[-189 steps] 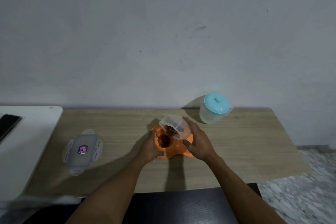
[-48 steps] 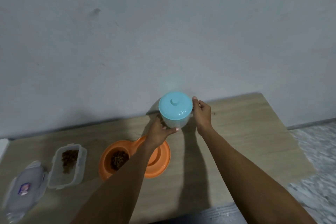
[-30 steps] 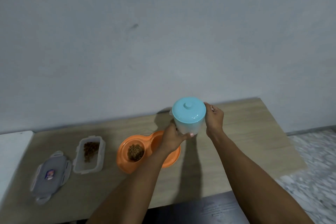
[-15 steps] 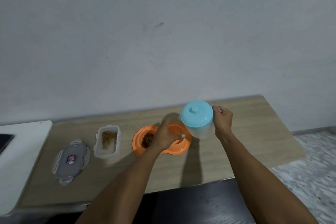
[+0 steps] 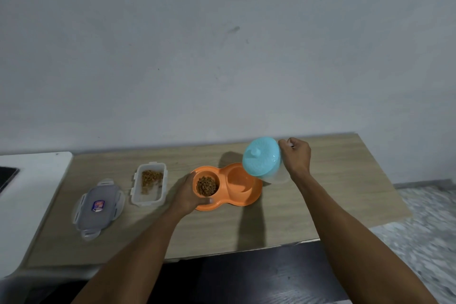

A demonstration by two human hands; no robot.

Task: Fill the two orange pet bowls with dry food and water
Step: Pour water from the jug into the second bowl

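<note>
**Now tipping the jug over the 2nd bowl**

Right of centre in the frame, the right hand (image 5: 296,158) has its fingers curled tight around the handle side of a translucent jug (image 5: 262,160) with a pale blue lid. The jug is lifted off the wooden table (image 5: 333,195) and tilted toward the left, its lid facing the camera and its lower edge hanging over the right basin of the orange double pet bowl (image 5: 228,186). Whether water is running out cannot be told.

The left hand (image 5: 188,195) clasps the left end of the bowl, thumb on the near rim and fingers wrapped round the far side. The left basin holds 1 heap of brown dry food (image 5: 207,185); the right basin looks orange and bare of kibble.

Further left on the table stands an open clear food container (image 5: 149,184) with some kibble left inside. Its lid (image 5: 98,207) lies flat just beside it, nearer the lower left of the frame, next to a white surface (image 5: 29,205).
</note>
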